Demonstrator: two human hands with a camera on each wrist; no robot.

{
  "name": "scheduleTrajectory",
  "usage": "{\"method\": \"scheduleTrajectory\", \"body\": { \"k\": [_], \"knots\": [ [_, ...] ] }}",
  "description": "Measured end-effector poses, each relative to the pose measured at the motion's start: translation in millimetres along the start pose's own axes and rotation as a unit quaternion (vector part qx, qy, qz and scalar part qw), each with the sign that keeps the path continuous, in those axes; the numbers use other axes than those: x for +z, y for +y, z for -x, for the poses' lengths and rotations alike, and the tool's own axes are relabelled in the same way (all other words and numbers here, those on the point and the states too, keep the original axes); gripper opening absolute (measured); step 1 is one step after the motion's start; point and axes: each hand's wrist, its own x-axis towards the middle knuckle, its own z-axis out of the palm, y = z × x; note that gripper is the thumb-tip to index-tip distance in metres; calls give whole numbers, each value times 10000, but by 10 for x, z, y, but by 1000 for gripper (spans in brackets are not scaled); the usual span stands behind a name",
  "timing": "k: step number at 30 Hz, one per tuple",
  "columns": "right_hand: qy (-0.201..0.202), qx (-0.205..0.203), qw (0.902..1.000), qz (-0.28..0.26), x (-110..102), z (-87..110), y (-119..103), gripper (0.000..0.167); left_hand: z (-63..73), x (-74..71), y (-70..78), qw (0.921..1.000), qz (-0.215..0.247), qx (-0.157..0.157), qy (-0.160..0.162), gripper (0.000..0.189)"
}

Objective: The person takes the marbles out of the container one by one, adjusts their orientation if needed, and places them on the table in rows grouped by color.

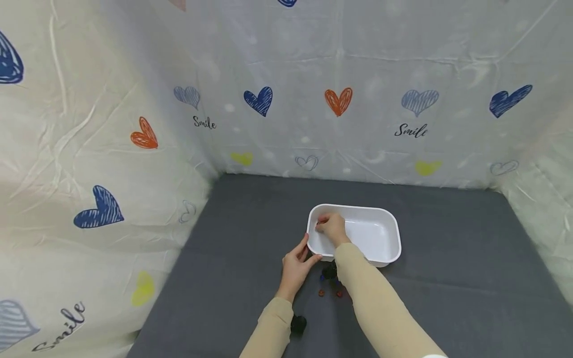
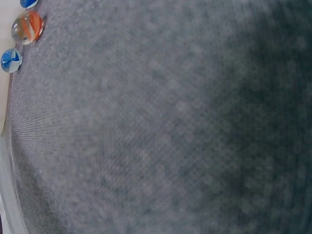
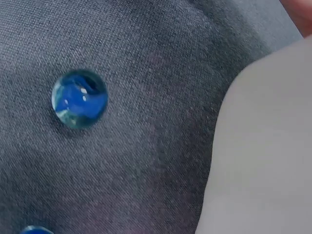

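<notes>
A white tray stands on the dark cloth. At its near left corner is my left hand, the forefinger straight along the left side and the thumb at the front rim. My right hand reaches inside the left end, fingers bent and tips together. A small reddish marble shows at those fingertips, mostly covered. In front of the tray lie several glass marbles, among them an orange one. The left wrist view has an orange-striped marble beside a blue one; the right wrist view shows a blue-swirled marble.
Dark grey cloth covers the table around the tray. A white curtain with printed hearts hangs behind and at the sides. Black wrist cameras sit at both wrists, and the right sleeve overlaps part of the marble area.
</notes>
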Motion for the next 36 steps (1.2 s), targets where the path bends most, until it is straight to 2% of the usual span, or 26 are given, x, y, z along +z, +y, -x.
{"method": "scheduleTrajectory", "body": {
  "k": [8, 14, 16, 22, 24, 28, 31, 36],
  "knots": [
    [95, 47, 9999, 120, -38, 98, 80, 16, 59, 103, -2, 10000, -1, 29, 5, 67],
    [88, 187, 9998, -78, -112, 164, 165, 15, 86, 170, -17, 10000, -19, 71, -38, 67],
    [60, 278, 9994, -201, -145, 176, 190, 15, 76, 180, -40, 9999, -18, 140, -41, 67],
    [98, 631, 9953, -722, -267, 170, 204, 15, -29, 168, -283, 9998, -187, 87, 40, 71],
    [116, 636, 9938, -905, -319, 169, 174, 17, -34, 144, -242, 9998, -192, 57, 50, 71],
    [146, 502, 9907, -1257, -458, 208, 112, 20, -64, 97, -253, 9994, -309, 69, 137, 71],
    [203, 420, 9866, -1565, -573, 273, 98, 22, -102, 74, -352, 9988, -418, 64, 256, 72],
    [287, 314, 9765, -2115, -765, 437, 112, 24, -121, 27, -338, 9982, -518, -2, 309, 73]
  ]
}}
